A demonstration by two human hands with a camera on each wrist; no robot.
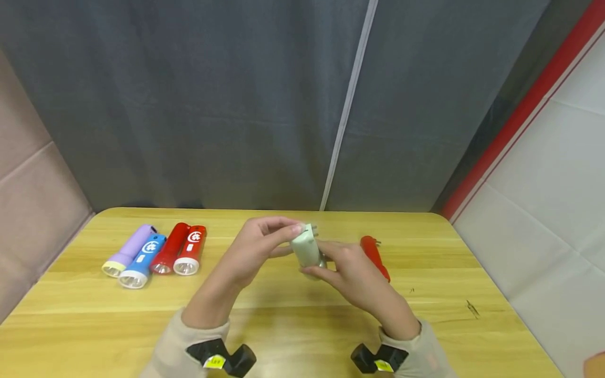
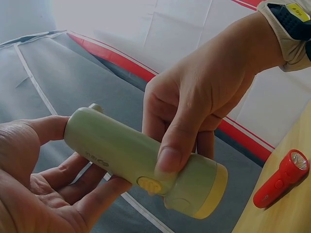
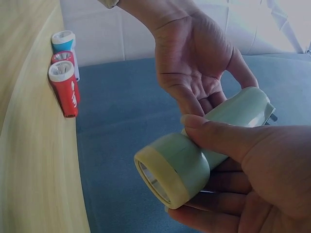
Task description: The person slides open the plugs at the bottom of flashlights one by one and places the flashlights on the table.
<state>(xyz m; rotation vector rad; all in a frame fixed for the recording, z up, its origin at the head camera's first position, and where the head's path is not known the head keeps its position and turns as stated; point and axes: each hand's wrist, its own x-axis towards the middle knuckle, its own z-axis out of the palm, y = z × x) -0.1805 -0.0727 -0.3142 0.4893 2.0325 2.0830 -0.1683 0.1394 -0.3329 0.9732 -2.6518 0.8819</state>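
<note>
Both hands hold a pale green flashlight (image 1: 306, 251) above the table. My left hand (image 1: 257, 244) has its thumb on the tail end, with fingers along the body in the left wrist view. The right hand (image 1: 347, 270) grips it near the head, its thumb beside the yellow switch (image 2: 149, 185). A cream rim (image 3: 165, 179) circles the lens in the right wrist view. Metal plug prongs (image 3: 273, 118) stick out at the tail. Beyond the right hand, a red flashlight (image 1: 373, 257) lies on the table, partly hidden in the head view, with prongs out too.
On the left of the wooden table (image 1: 293, 336) lie a purple flashlight (image 1: 132, 247), a blue flashlight (image 1: 145, 260), a dark red flashlight (image 1: 172, 247) and a red flashlight with a white rim (image 1: 193, 247). A grey curtain (image 1: 212, 115) hangs behind the table.
</note>
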